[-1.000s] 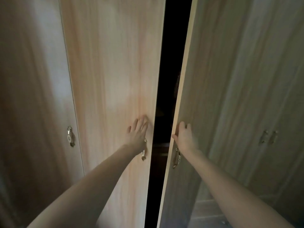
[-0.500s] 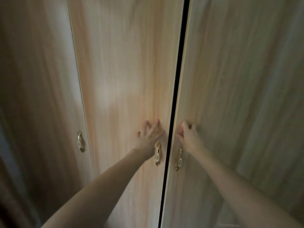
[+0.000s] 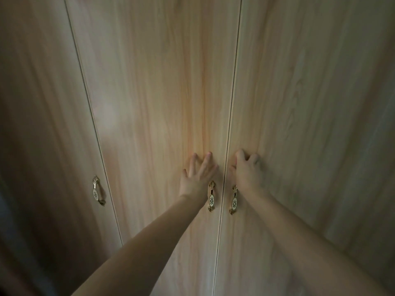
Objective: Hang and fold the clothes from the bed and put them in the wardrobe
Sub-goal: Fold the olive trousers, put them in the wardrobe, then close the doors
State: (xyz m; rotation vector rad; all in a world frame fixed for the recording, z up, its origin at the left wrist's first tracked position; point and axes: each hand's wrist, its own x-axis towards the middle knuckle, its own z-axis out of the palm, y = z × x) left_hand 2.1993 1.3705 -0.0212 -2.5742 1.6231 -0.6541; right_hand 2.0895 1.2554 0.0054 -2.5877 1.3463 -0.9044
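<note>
a far-left door (image 3: 42, 146) carries a handle (image 3: 97, 190) near its right edge. the left hand (image 3: 197, 178) lies flat, fingers spread, on the wardrobe's middle door (image 3: 154, 103), just above its handle (image 3: 211, 198). across the thin closed seam, the right hand (image 3: 248, 174) presses the right door (image 3: 310, 103) with bent fingers, holding nothing, above that handle (image 3: 234, 199).

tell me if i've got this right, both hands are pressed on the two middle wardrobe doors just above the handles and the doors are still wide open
Not quite. In the head view the left hand and right hand do rest on the two middle wardrobe doors, just above the handles, but the doors are shut: only a thin seam runs between them, with no dark gap.
</note>
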